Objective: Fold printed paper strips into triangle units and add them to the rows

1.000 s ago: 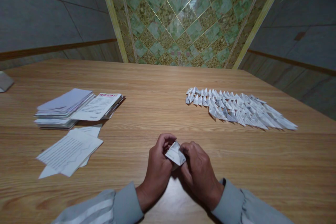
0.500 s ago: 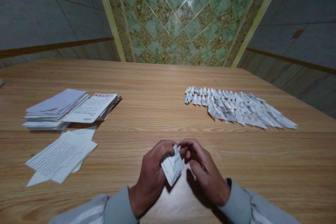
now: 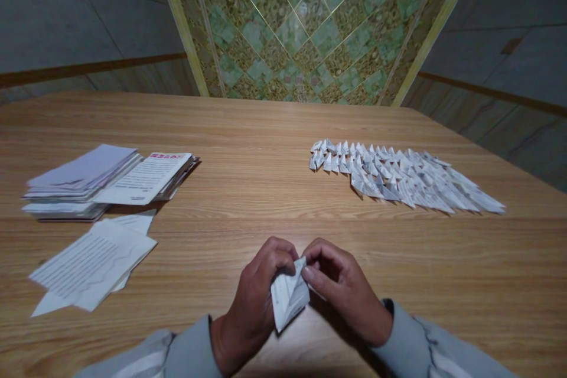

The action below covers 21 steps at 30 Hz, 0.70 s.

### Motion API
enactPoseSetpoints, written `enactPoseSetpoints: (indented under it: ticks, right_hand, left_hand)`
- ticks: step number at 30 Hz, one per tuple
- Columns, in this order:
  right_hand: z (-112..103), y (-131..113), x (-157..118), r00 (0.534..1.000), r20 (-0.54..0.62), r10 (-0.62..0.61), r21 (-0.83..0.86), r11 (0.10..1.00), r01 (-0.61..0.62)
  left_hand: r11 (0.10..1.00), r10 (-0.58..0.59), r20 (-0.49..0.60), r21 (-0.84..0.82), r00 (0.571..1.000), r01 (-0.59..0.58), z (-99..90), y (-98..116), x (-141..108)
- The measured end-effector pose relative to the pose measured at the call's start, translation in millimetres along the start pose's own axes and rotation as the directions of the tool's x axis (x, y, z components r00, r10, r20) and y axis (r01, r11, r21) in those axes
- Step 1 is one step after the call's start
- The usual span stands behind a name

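Note:
A small folded piece of printed paper [image 3: 289,296] is held just above the near part of the wooden table, its lower corner pointing toward me. My left hand [image 3: 257,295] is closed on its left side, with the thumb over the upper part. From the other side, my right hand [image 3: 343,289] pinches the paper's upper right edge between thumb and forefinger. The left fingers behind the paper are hidden.
Rows of folded paper pieces [image 3: 398,180] lie at the back right of the wooden table [image 3: 248,171]. Stacked papers [image 3: 84,168] sit on the left, with several loose printed sheets [image 3: 95,260] in front. A tiled wall [image 3: 296,29] rises behind.
My right thumb and forefinger have closed onto the paper's upper right edge, where they were apart from it before. The paper has tipped slightly. The whole view has shifted a little.

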State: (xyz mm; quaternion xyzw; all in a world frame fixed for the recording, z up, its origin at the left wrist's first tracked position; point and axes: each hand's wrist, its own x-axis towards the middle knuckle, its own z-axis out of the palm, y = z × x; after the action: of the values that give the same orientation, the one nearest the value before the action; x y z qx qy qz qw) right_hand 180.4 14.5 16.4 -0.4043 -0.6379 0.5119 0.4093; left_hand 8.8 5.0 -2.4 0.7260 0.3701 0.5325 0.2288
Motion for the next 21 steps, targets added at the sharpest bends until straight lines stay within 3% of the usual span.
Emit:
enactPoseSetpoints:
  ticks: [3,7,12,15,21]
  right_hand:
    - [0,0,0,1.0,0.003,0.022,0.028,0.999,-0.022]
    - [-2,1,2,0.999,-0.038,0.017,0.024,1.0,-0.016]
    - [-7,2,5,0.995,-0.097,0.004,-0.065,0.998,-0.01]
    - [-9,2,4,0.992,-0.119,-0.031,-0.157,0.988,0.012]
    - [-9,-3,3,0.99,-0.07,-0.12,-0.285,0.954,0.095]
  left_hand:
    - [1.0,-0.021,0.037,-0.022,0.999,0.022,0.0,0,1]
    - [0.977,-0.158,0.082,-0.129,0.984,0.168,-0.1,3,3]
    - [0.869,-0.395,0.146,-0.263,0.907,0.42,-6.4,6,4]
    - [0.872,-0.395,0.134,-0.257,0.909,0.417,-8.8,6,7]
    - [0.902,-0.418,0.096,-0.077,0.903,0.425,-3.5,9,13]
